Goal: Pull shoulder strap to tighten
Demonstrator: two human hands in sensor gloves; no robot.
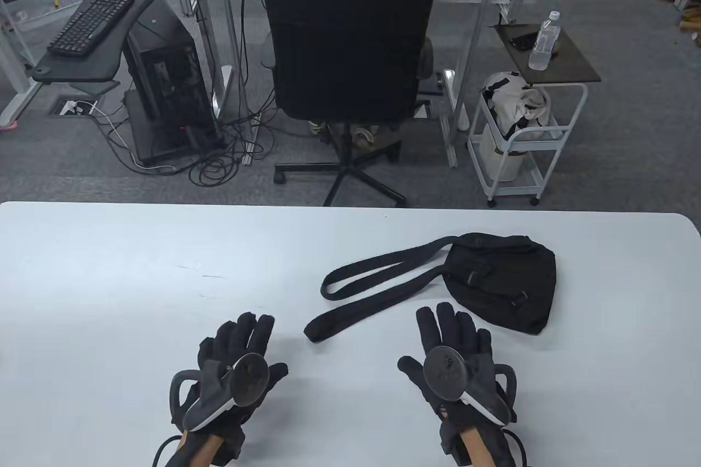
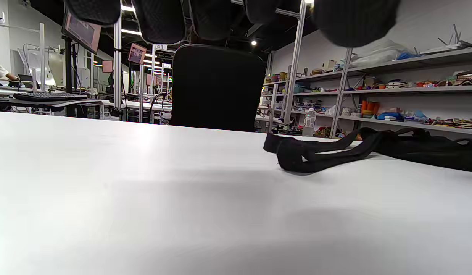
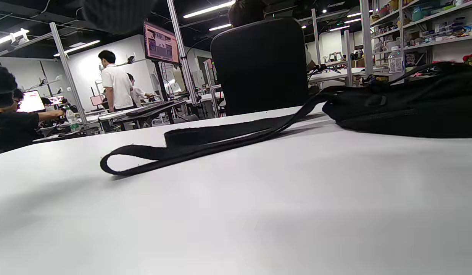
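Overhead and wrist views of a white table (image 1: 109,281) carrying a black bag (image 1: 506,283) with its shoulder strap (image 1: 378,283). The bag lies flat on the right half of the table, toward the far edge. The shoulder strap runs out from the bag's left side and lies on the table in two flattened loops: a farther one ending left of the bag, and a nearer one whose folded end (image 1: 316,331) lies between the two hands. In the left wrist view the strap's folded ends (image 2: 293,154) rest on the table surface with the bag behind them to the right; in the right wrist view the strap (image 3: 190,147) crosses the table toward the bag (image 3: 411,107).

The left hand (image 1: 241,357) rests palm down near the table's front edge, fingers spread and extended, gripping nothing. The right hand (image 1: 454,352) lies likewise, fingers extended and empty, its fingertips just short of the bag's near edge and apart from the strap.

Beyond the table stands a black office chair (image 1: 345,40).
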